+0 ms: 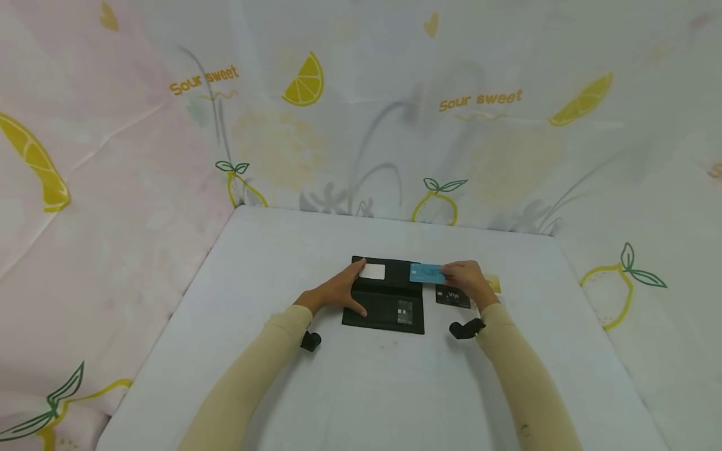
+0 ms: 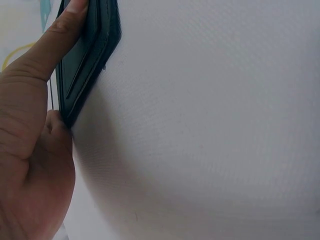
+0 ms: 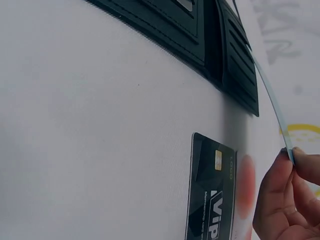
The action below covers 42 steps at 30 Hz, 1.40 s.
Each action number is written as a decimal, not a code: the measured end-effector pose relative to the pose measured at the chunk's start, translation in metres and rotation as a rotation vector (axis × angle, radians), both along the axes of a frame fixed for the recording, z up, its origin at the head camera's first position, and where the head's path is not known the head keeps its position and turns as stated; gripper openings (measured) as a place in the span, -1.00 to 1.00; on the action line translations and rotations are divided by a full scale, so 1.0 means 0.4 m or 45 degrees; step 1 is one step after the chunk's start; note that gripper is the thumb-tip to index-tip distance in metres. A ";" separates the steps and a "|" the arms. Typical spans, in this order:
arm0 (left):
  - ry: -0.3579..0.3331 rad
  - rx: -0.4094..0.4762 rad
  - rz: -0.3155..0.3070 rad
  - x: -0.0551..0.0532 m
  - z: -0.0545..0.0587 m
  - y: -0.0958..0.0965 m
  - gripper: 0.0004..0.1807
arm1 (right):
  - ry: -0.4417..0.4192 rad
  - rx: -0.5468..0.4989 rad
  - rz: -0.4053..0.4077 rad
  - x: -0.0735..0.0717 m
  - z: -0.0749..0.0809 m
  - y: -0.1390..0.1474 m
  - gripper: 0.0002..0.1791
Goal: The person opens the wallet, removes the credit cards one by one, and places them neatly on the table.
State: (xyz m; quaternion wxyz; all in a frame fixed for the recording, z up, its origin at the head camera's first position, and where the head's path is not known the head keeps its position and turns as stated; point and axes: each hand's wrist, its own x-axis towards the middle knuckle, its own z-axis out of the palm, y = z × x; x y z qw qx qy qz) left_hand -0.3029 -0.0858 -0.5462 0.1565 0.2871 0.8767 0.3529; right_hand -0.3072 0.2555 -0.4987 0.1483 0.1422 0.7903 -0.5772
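"Where is the black wallet [image 1: 380, 309] lying?"
"It's lying unfolded toward the far edge of the white table [image 1: 383, 388]. The left hand [image 1: 336, 290] is touching its left side, thumb and fingers spreading apart."
"And the right hand [image 1: 469, 277]?"
"Thumb and fingers are pinching a blue card [image 1: 425, 273] by the wallet's right edge, near a black Vip card [image 1: 453, 297]."

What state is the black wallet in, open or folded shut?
Open: both inner halves of the black wallet are spread out in the head and right wrist views.
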 end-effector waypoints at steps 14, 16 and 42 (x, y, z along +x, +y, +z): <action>-0.010 -0.048 0.016 0.005 -0.004 -0.002 0.53 | 0.075 -0.096 0.006 0.089 -0.006 0.071 -0.58; -0.004 -0.057 0.028 0.004 -0.003 -0.005 0.53 | 0.072 -0.135 0.011 0.100 -0.014 0.083 -0.62; 0.024 -0.088 0.007 0.001 0.009 0.006 0.52 | 0.009 0.379 0.125 0.225 -0.051 0.137 -0.65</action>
